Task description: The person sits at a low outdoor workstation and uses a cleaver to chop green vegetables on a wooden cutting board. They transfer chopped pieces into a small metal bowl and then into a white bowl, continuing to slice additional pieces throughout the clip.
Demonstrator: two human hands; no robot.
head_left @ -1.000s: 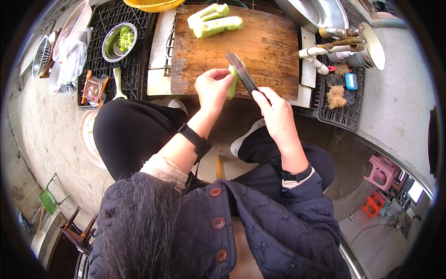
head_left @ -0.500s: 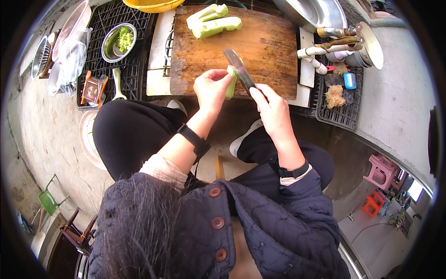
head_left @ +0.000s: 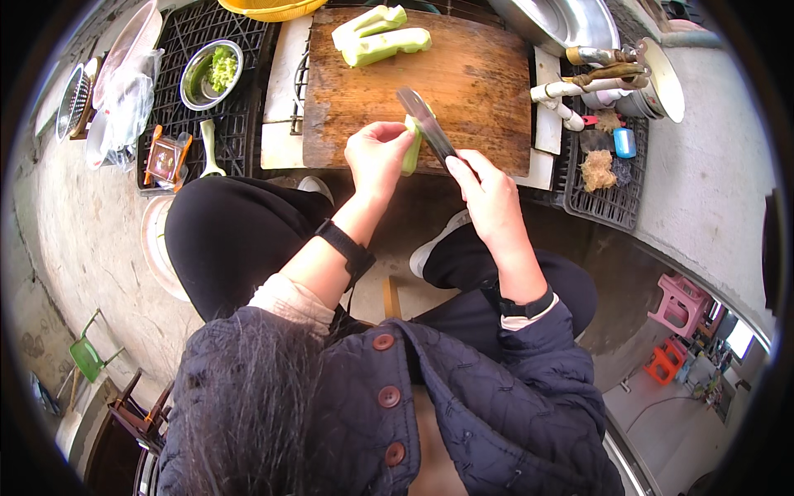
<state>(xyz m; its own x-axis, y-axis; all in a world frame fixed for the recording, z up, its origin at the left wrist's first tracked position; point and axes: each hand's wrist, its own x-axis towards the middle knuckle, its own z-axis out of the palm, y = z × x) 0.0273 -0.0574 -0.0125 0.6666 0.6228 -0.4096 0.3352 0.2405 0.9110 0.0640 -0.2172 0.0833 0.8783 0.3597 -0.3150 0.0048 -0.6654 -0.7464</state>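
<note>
At the near edge of the wooden cutting board [head_left: 488,83], left hand [head_left: 376,157] curled around a pale green vegetable piece [head_left: 410,147], right hand [head_left: 488,186] closed on a knife [head_left: 426,124], blade laid against that piece. Toward the far edge, two more peeled green pieces [head_left: 380,37]. Off the left side, metal bowl [head_left: 211,73] of chopped greens on a black crate [head_left: 190,132].

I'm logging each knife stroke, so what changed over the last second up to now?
Very little. The right hand has tilted the knife slightly against the green vegetable piece, which the left hand turned a touch. Both grips stayed, and the peeled pieces on the cutting board lie as before.
</note>
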